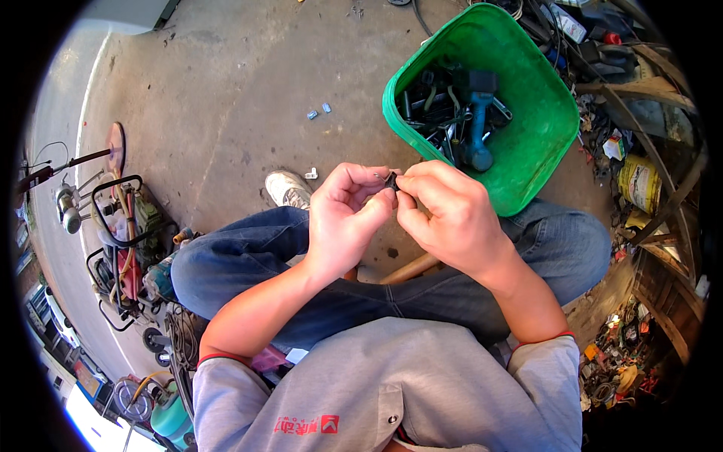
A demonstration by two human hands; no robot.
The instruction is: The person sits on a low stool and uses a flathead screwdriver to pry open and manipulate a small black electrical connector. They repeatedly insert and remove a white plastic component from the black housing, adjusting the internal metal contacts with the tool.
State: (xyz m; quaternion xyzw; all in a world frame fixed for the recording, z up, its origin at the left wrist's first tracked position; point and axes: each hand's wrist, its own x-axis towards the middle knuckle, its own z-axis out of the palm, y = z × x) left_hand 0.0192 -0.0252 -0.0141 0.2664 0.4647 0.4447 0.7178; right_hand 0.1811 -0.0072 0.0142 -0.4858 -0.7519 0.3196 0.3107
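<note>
Small black part (391, 181) held between the hands; left hand (340, 215) curled, thumb and forefinger pinching it from the left; right hand (455, 215) nearly closed, gripping its right side; both equally near; long axis indiscernible.

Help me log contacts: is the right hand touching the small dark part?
Touching: the head view shows the right hand against the small dark part, no visible gap.

Below and beyond the fingers (423, 181), daylight falls on a stained, grey-brown concrete floor (248, 90). Well to the left of the fingers, a white line (89, 83) runs along a pale road (60, 256), with a white car (60, 318) farther out. Well to their right lie scattered scrap (617, 350) and wooden boards (663, 324).
</note>
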